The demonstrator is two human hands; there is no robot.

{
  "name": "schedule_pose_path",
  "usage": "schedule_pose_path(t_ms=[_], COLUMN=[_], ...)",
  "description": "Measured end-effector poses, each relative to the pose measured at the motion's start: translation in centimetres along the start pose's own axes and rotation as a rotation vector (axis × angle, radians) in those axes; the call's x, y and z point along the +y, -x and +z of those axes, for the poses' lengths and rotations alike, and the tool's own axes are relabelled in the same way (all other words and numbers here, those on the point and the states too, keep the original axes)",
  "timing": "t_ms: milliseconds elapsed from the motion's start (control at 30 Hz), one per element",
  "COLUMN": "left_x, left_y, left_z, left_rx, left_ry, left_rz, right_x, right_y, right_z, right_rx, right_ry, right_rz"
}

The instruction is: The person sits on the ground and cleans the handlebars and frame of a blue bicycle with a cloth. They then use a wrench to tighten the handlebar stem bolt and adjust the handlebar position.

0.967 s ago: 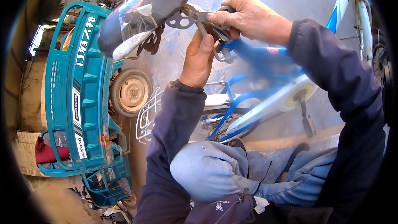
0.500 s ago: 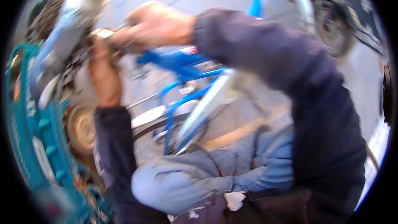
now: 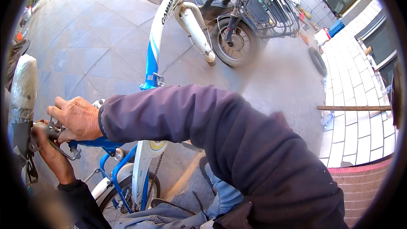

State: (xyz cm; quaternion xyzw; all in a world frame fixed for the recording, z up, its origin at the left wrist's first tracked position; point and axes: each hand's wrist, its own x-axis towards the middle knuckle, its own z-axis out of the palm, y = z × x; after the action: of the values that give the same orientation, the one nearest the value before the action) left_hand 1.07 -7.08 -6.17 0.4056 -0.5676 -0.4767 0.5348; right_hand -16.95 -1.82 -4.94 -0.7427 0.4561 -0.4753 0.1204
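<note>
A white and blue bicycle frame [image 3: 153,55] stands before me. At the far left is what looks like a saddle [image 3: 24,87], its pale top wrapped in clear plastic and its dark underside facing my hands. My left hand [image 3: 56,159] is closed around a grey metal bracket [image 3: 54,128] beside that underside, reaching up from below. My right hand [image 3: 80,118] grips the same bracket from above, thumb below and fingers bent over it. Part of the bracket and the finger contacts are hidden. Under my right wrist runs the blue seat-tube area [image 3: 101,143] of the frame.
The bicycle's white fork [image 3: 196,34] shows no wheel in it. Behind it stands an electric scooter with a front wheel [image 3: 235,42] and black wire basket [image 3: 271,15]. A loose tyre [image 3: 317,61] leans by the white tiled wall [image 3: 352,123]; a wooden stick [image 3: 354,108] juts out there.
My view has swung to the right, so the scooter and tiled wall show more, and the teal vehicle at left has left the picture. Both hands stay together at the saddle, now sharper.
</note>
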Motion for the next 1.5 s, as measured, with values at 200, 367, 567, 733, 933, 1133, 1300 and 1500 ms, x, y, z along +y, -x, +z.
schedule_pose_path(t_ms=[200, 367, 567, 733, 933, 1133, 1300, 1500], left_x=[0.4, 0.4, 1.6, 1.1, 1.8, 0.8, 2.4, 2.1], left_y=[0.3, 0.3, 0.9, 0.4, 1.3, 0.8, 1.1, 0.4], left_z=[0.0, -0.2, 0.7, -0.4, 1.0, 0.2, 1.2, 0.3], left_rx=[0.004, -0.056, -0.022, -0.099, -0.064, -0.068, -0.28, -0.367], left_ry=[0.024, 0.072, 0.061, 0.098, 0.053, 0.069, 0.069, 0.058], left_rz=[0.013, -0.025, -0.044, -0.073, -0.056, -0.083, 0.048, 0.118], right_x=[0.0, -0.8, -0.3, -0.2, 0.2, 0.6, 1.3, 2.6], right_y=[-1.0, -0.7, -1.0, -1.6, -0.9, -1.3, -1.3, -2.9], right_z=[0.3, 0.7, 0.6, -0.1, -0.6, 0.0, -0.8, -0.3], right_rx=[-0.083, -0.053, -0.045, -0.078, -0.057, -0.063, 0.004, 0.027], right_ry=[0.074, 0.167, 0.215, 0.252, 0.3, 0.366, 0.501, 0.572], right_rz=[-0.019, 0.004, -0.087, -0.151, -0.188, -0.239, -0.389, -0.566])
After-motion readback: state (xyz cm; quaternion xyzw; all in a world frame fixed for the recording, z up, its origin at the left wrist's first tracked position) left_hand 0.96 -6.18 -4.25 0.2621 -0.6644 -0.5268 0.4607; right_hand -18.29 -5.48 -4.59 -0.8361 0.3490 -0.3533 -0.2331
